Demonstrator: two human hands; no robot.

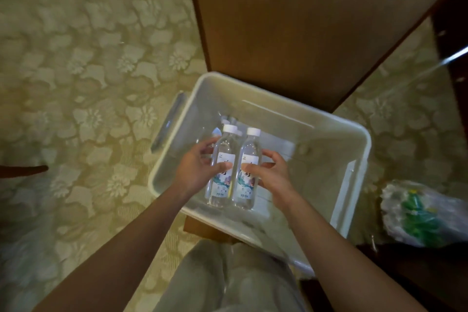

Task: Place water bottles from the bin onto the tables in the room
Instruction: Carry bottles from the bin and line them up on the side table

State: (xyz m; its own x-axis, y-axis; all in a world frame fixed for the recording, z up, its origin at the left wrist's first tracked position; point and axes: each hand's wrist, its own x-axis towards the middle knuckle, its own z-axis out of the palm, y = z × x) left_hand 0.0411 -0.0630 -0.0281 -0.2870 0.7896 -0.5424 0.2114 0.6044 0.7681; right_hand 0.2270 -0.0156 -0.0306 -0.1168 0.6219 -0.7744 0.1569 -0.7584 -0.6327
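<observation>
Water bottles are not on any worktop in this view. None is seen set down outside the bin, so I judge the task to be at a pickup, with carrying and placing left to do.

The patterned beige-green floral carpet fills most of the view. A dark brown wooden panelled piece of furniture stands beyond; whether it is one of the tables I cannot tell. In front of it sits the white translucent rectangular plastic bin, partly over a brown cardboard piece. To its right lies a crumpled clear plastic bag with green things inside, too blurred to name.

Toward the bin's left end, two clear plastic bottles with white caps and printed white labels are held side by side: the left bottle and the right bottle. Whether they are lifted or rest on the bin floor I cannot tell. Behind them, what looks like one more bottle lies low and blurred. I see no others in the bin.

The left hand grips the left bottle, with its fingers curled round the far side and its thumb across the label. The right hand grips the right bottle likewise, fingers wrapped round it.
</observation>
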